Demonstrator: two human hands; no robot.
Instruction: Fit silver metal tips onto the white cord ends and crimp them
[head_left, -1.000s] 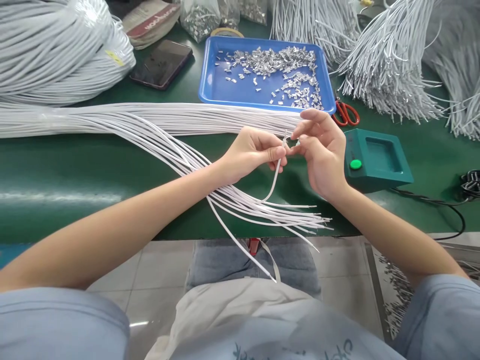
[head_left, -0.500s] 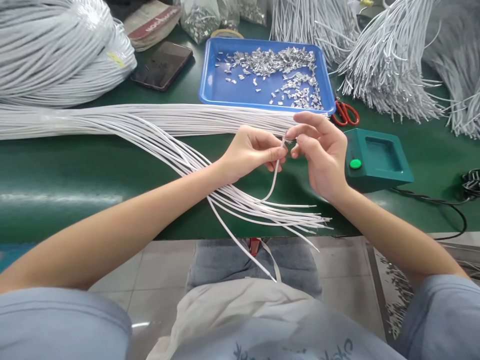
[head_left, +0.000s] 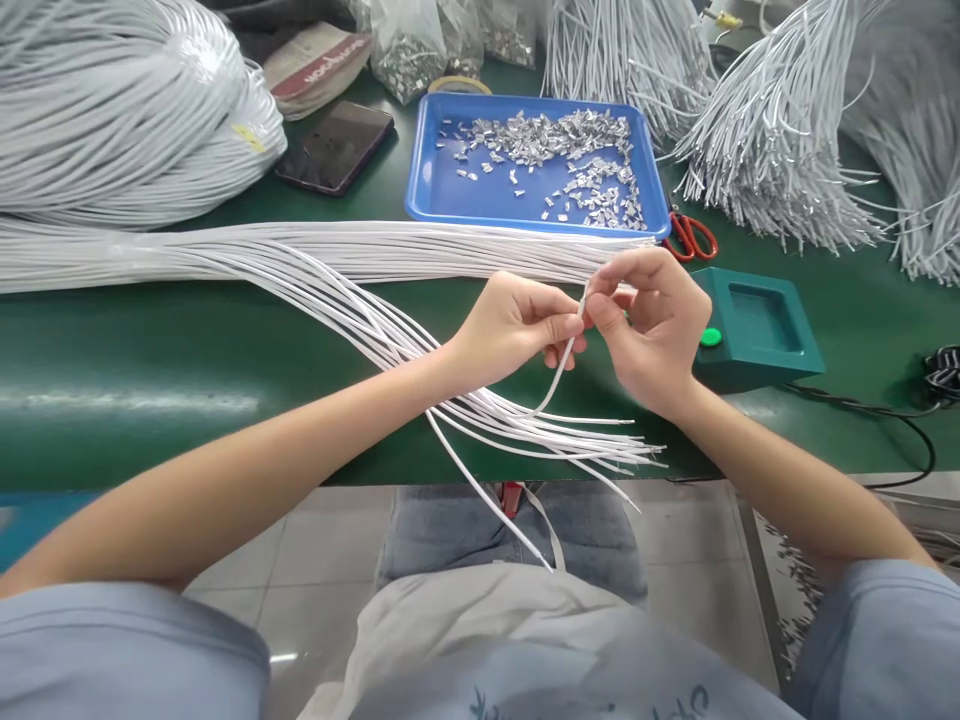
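Observation:
My left hand (head_left: 529, 325) pinches a white cable (head_left: 559, 375) close to its end, which points up between thumb and forefinger. Closed at that same tip is my right hand (head_left: 649, 325), its thumb and forefinger pressed together on the cable end. Any small piece between those fingertips is too small to make out. The cable curves down into a fanned group of white cables (head_left: 480, 410) under my left forearm, their stripped ends spread toward the table's front edge. Behind my hands lies a straight bundle of white cables (head_left: 360, 250).
A blue tray (head_left: 450, 205) holds many small metal clips. Red-handled scissors (head_left: 694, 238) and a green box with a button (head_left: 772, 325) stand right of it. A phone (head_left: 337, 148) and a large cable coil (head_left: 127, 110) lie left; more cable bundles (head_left: 780, 130) hang back right.
My right hand's fingers have closed in from spread to a pinch on the cable tip. Both hands have shifted slightly right and lower in view.

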